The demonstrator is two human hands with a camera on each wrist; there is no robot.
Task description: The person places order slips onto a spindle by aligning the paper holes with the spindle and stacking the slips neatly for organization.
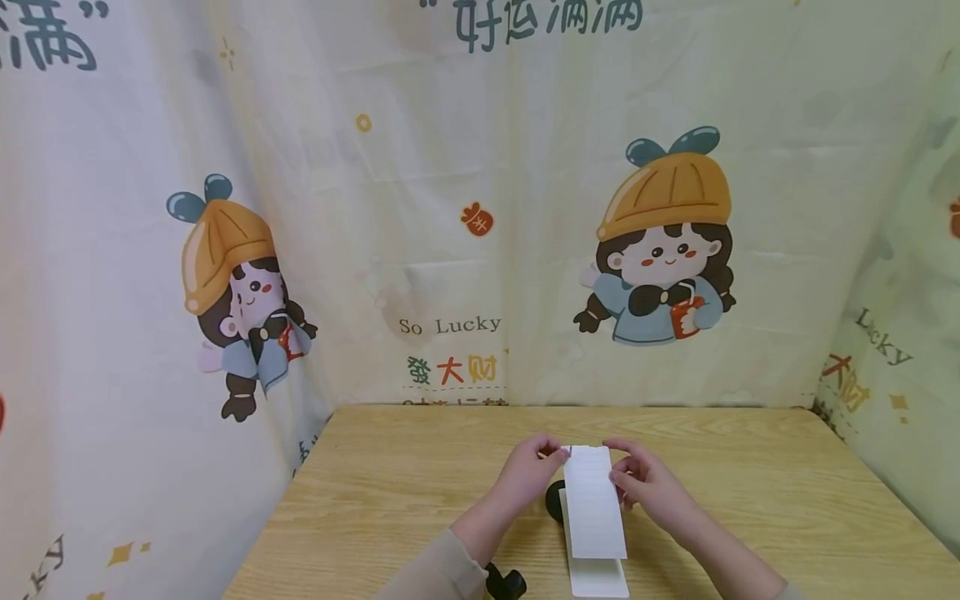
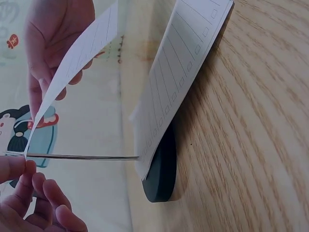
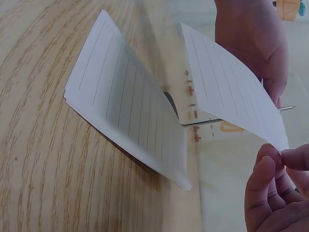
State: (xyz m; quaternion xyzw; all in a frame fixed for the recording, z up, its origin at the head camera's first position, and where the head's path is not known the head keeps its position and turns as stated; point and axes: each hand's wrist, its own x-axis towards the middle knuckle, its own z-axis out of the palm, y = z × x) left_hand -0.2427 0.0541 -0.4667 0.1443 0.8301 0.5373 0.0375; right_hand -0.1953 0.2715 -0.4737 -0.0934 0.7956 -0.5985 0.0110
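A lined paper sheet (image 1: 594,500) is held up in both hands. My left hand (image 1: 528,471) pinches its top-left corner, close to the thin metal spike (image 2: 82,157). At the top-right corner, my right hand (image 1: 652,487) pinches the edge between thumb and fingers, seen closely in the right wrist view (image 3: 280,188). The spike rises from a round black base (image 2: 161,169). Its tip shows past the raised sheet; whether it pierces that sheet I cannot tell. A small stack of lined sheets with checkboxes (image 2: 183,63) lies lower, over the base.
The wooden table (image 1: 405,467) carries all of this. A black object (image 1: 506,583) sits beside the left sleeve at the bottom edge. Behind the table hangs a printed curtain (image 1: 540,367), with more curtain at both sides.
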